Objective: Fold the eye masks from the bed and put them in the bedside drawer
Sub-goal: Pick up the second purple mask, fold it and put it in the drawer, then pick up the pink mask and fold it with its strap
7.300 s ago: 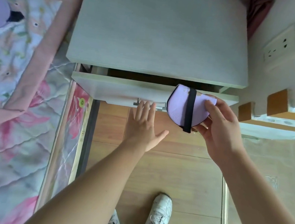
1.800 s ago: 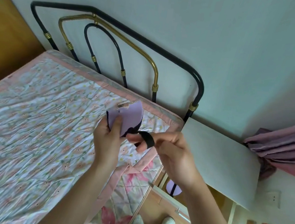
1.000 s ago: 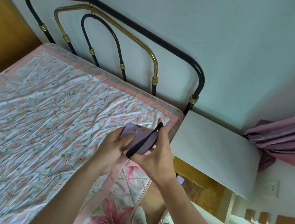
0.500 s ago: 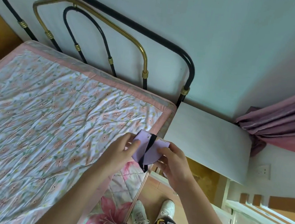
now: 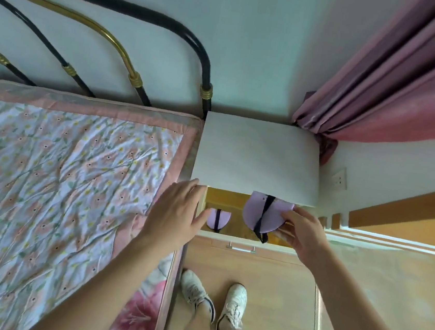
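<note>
A folded lilac eye mask [image 5: 257, 212] with a black strap is pinched in my right hand [image 5: 302, 233], held over the open bedside drawer [image 5: 242, 242], partly under the cabinet top. A second folded lilac eye mask [image 5: 219, 218] lies on the drawer's wooden bottom at its left side. My left hand [image 5: 175, 215] hovers with fingers apart at the drawer's left edge, holding nothing. The drawer's metal handle [image 5: 240, 248] faces me.
The white bedside cabinet top [image 5: 258, 157] stands between the bed's floral quilt [image 5: 60, 174] and a pink curtain [image 5: 400, 77]. A black and brass headboard [image 5: 129, 73] meets the wall. My white shoes [image 5: 212, 297] stand on the wooden floor.
I have turned from the bed to the cabinet. The folded mask went from both hands above the quilt to my right hand alone over the open drawer; my left hand let go.
</note>
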